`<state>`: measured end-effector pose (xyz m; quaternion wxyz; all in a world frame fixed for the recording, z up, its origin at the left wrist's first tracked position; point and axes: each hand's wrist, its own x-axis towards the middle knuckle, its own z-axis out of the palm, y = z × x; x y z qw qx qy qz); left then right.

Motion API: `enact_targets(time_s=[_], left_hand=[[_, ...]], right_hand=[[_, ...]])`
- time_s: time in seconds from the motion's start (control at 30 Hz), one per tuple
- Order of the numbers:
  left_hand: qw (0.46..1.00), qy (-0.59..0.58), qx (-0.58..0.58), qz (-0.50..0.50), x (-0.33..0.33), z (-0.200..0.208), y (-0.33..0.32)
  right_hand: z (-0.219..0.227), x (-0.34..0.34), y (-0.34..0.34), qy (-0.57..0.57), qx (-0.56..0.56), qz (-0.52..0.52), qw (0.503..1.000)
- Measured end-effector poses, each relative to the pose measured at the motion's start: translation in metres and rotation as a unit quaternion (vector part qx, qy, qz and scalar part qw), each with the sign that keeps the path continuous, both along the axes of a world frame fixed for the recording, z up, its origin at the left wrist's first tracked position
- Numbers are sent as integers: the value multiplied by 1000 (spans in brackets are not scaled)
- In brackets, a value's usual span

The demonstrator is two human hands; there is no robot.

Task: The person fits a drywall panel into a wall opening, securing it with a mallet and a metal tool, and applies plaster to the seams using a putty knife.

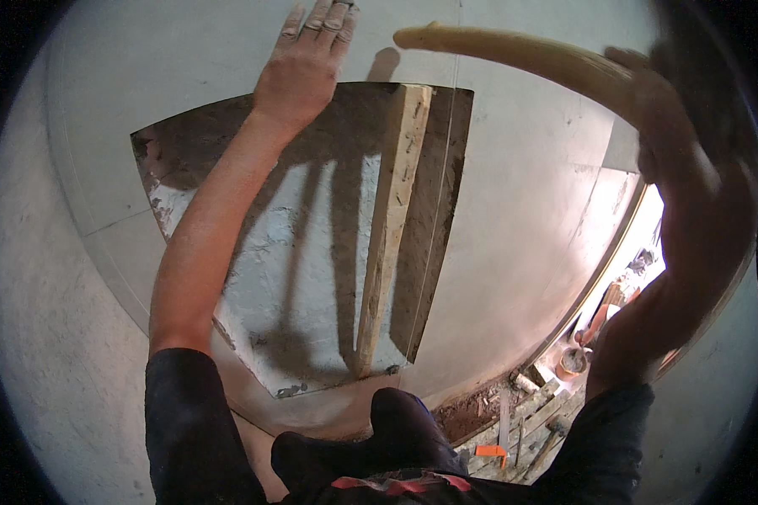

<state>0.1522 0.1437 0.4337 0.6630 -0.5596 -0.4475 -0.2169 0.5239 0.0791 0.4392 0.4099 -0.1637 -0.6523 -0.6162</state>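
My left hand (pixel 299 80) reaches up, palm against a large grey wall panel (pixel 185 50), its fingers stretched out and dusty. At the upper right, my right hand (pixel 653 97) is closed around a pale wooden handle (pixel 514 52). The handle's rounded free end points left, in front of the panel. Whatever lies at its other end is lost in dark shadow. Below my left hand, an opening between panels shows rough backing (pixel 278 261). A wooden batten (pixel 392 219) stands in that opening, slightly tilted.
On the floor at lower right are wooden slats (pixel 535 408), a square with an orange handle (pixel 490 452), a dark-headed tool (pixel 556 431) and loose rubble (pixel 472 421). Farther right, a small bucket (pixel 571 362) stands by a bright opening (pixel 640 227).
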Motion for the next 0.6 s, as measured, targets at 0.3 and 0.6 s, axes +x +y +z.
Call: enact_targets(time_s=[0.3, 0.6], left_hand=[[1000, 1, 8, 7, 1, -1, -3], [999, 6, 14, 29, -1, -1, -2]], right_hand=[[2, -6, -7, -59, 71, -40, 995], [-3, -12, -13, -21, 14, 10, 1000]])
